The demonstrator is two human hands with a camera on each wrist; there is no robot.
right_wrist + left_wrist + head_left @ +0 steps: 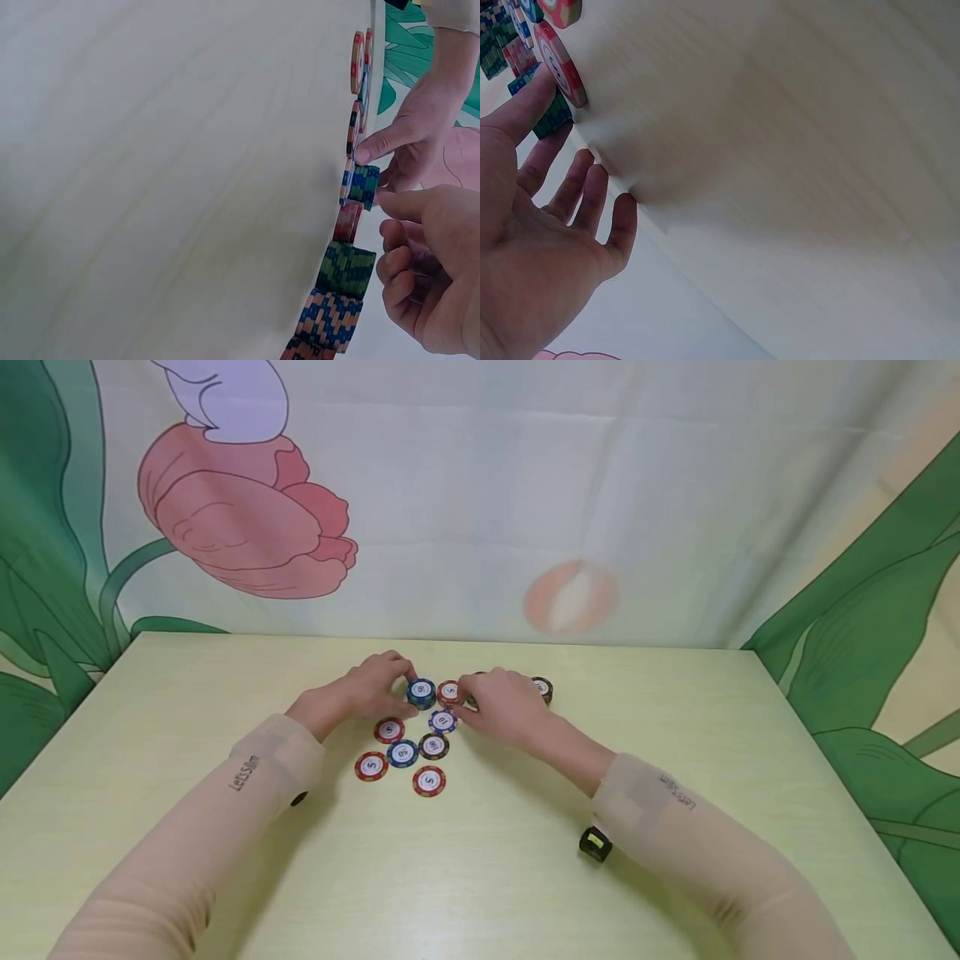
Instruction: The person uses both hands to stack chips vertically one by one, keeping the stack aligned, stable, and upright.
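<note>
On the table, a short stack of blue poker chips (422, 692) stands between the thumb and index finger of my left hand (370, 688), which pinch its sides; the other fingers spread loosely behind. To its right is a lower stack of red poker chips (449, 692). My right hand (504, 704) hovers just beside that red stack, partly hiding the stacks behind it. In the right wrist view, the right fingers (397, 264) are loosely bent, with no chip visible between them and the thumb. A blue-and-white chip (443, 721) lies in front, near the right thumb.
Several loose chips lie nearer me, including a red one (429, 781), a blue one (403, 753) and a black one (434, 746). Taller stacks, one green (346, 271) and one blue-and-peach (328, 322), continue the row rightward. A patterned cloth (465, 510) hangs behind the table (450, 877).
</note>
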